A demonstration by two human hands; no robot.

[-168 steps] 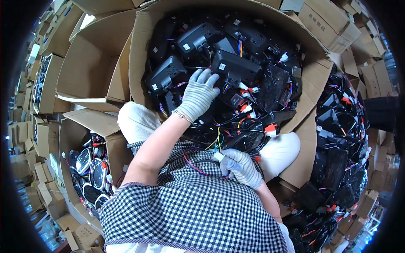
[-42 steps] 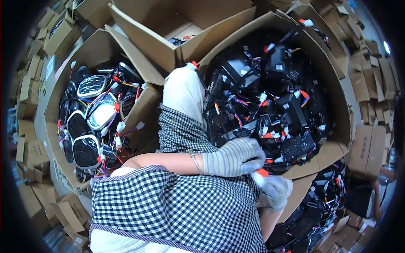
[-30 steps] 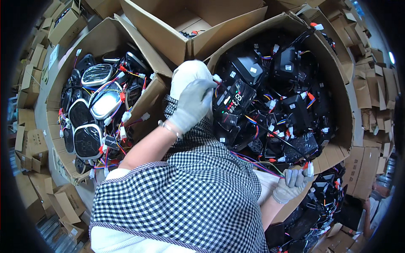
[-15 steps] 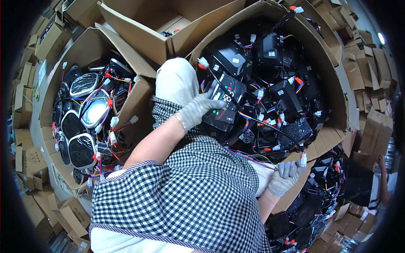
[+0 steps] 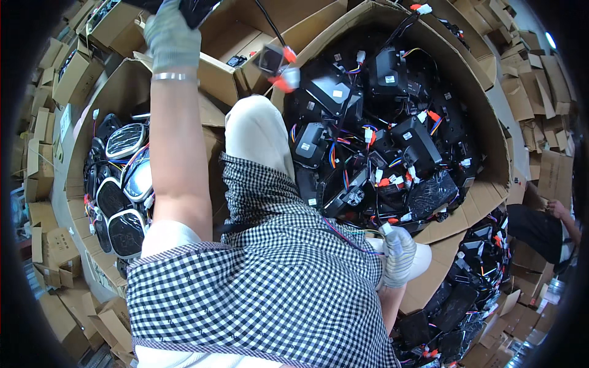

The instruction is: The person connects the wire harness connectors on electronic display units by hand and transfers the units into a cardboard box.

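Among cartons (image 5: 472, 211), left hand (image 5: 173, 38) gripping black device (image 5: 199, 10), right hand (image 5: 399, 256) clasping connector (image 5: 386, 229), white housing labels (image 5: 338, 94) illegible

An open carton (image 5: 75, 193) on the left holds rounded panels: a white-rimmed one (image 5: 126, 141) near its far edge, a black-faced one (image 5: 127, 234) toward its near edge, and a bright silver-faced one (image 5: 142, 179) between them. Coloured wires (image 5: 136, 158) run among these. A small white plug (image 5: 96, 114) stands up at that carton's far-left side. Open cardboard boxes (image 5: 101, 322) crowd the floor at lower left, beside a printed brown box (image 5: 61, 249). More boxes (image 5: 552, 101) pile up at upper right, below a bright light (image 5: 550, 40). At the right, another person (image 5: 532, 233) wears dark and white clothing, a bare forearm showing.
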